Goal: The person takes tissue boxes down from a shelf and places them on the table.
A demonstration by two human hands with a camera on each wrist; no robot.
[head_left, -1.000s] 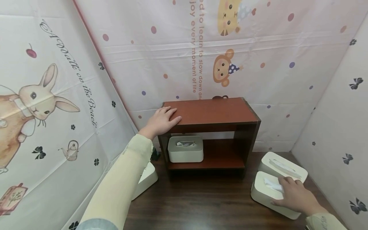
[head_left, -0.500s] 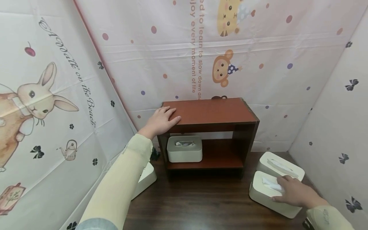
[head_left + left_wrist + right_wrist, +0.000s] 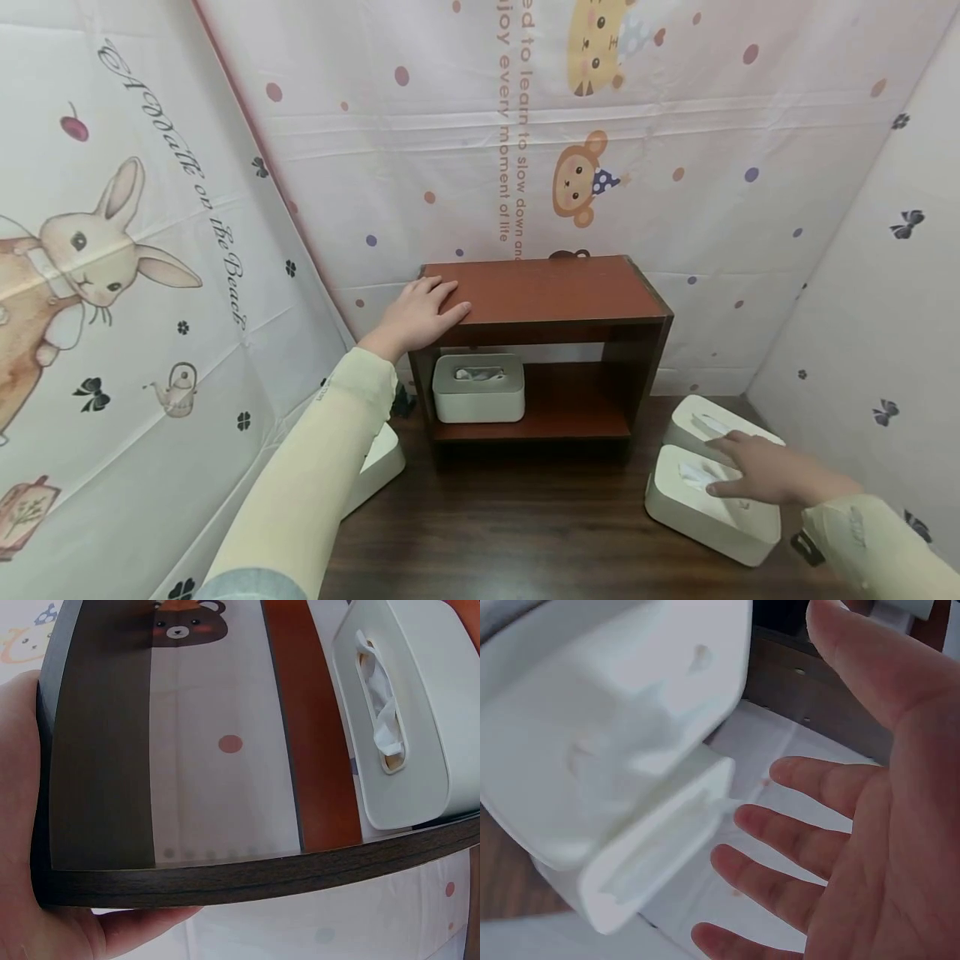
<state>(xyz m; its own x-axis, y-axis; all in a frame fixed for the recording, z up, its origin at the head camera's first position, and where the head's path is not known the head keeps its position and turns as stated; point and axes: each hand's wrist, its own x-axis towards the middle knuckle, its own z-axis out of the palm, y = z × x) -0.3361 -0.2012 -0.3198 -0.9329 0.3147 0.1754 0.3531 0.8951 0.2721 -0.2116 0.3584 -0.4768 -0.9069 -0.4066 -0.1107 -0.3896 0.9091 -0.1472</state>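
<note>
My left hand (image 3: 420, 315) rests on the left end of the top of a small brown shelf (image 3: 547, 292), fingers spread over its corner. A pale tissue box (image 3: 480, 400) stands on the lower board at the left, a bit of tissue showing in its slot. Over on the right, my right hand (image 3: 772, 471) hovers with fingers extended above a white tissue box (image 3: 712, 521) with tissue poking from its top. In the right wrist view the fingers are spread and nothing lies between them. Just behind that box stands another tissue box (image 3: 693, 417), partly covered by the hand.
Another white box (image 3: 382, 467) sits at the left, largely hidden by my left sleeve. All stand on a dark wood tabletop (image 3: 517, 533). Printed cloth walls enclose the back (image 3: 450, 158), the left (image 3: 172, 275) and the right (image 3: 840, 333).
My right hand has risen slightly off the near right tissue box, its fingers straightening and uncovering more of the lid. The left hand stays on the shelf top.
</note>
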